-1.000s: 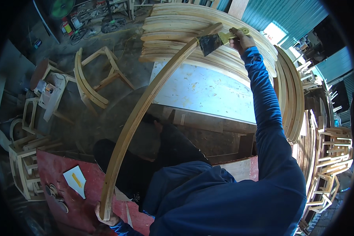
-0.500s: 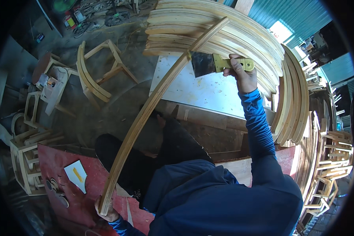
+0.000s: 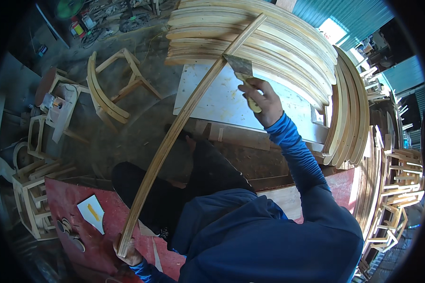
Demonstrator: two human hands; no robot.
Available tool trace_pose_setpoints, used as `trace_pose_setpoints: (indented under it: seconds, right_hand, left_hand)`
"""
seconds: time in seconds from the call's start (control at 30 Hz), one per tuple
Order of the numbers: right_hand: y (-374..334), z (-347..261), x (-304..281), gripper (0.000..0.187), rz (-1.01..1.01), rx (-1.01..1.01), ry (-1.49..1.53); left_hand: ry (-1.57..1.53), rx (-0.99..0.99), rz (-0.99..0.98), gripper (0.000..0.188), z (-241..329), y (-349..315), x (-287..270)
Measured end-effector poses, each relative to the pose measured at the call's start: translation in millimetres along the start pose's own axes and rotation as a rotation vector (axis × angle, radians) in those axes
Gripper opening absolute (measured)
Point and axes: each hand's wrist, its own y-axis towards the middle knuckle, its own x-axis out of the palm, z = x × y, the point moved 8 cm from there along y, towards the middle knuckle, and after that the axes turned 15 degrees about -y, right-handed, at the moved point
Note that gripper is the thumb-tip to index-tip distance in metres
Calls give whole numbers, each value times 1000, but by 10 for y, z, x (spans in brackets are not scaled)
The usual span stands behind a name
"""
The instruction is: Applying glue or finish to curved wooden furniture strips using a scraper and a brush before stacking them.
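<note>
A long, curved wooden strip (image 3: 170, 134) runs from lower left to upper centre across my lap. My left hand (image 3: 127, 252) is closed round its near end. In my right hand (image 3: 263, 100) is a putty knife (image 3: 241, 66) with a yellowish handle and a wide dark blade. A corner of the blade touches the strip's edge, or lies very close to it, some way below the far end. That far end rests over or against the stacked curved pieces (image 3: 288, 52). A white board (image 3: 208, 101) lies beneath the knife.
More curved pieces (image 3: 352, 113) stand at the right. On the red surface (image 3: 68, 193) are a white card (image 3: 90, 214) with a yellow smear and several round discs (image 3: 71, 233). Wooden frames (image 3: 132, 78) stand on the floor at the left; chair frames (image 3: 396, 198) are piled far right.
My right hand has moved left and slightly down, turning the putty knife so its handle points downward. The blade stays near the strip's edge. My left hand keeps its hold.
</note>
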Motion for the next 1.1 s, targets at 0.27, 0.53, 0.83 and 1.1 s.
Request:
trace_pose_setpoints:
  seconds: [0.27, 0.53, 0.83, 1.1]
  right_hand:
    - [-102, -292, -152, 39, -90, -62, 65]
    - [117, -27, -17, 35, -95, -24, -118]
    - [252, -177, -393, 23, -98, 121, 404]
    - [539, -169, -219, 24, -98, -92, 162]
  left_hand:
    - [-110, -27, 15, 65, -7, -28, 21]
    - [-104, -13, -21, 64, -92, -5, -8]
    - [-86, -33, 37, 64, 6, -70, 39]
    - [7, 131, 85, 63, 163, -71, -8]
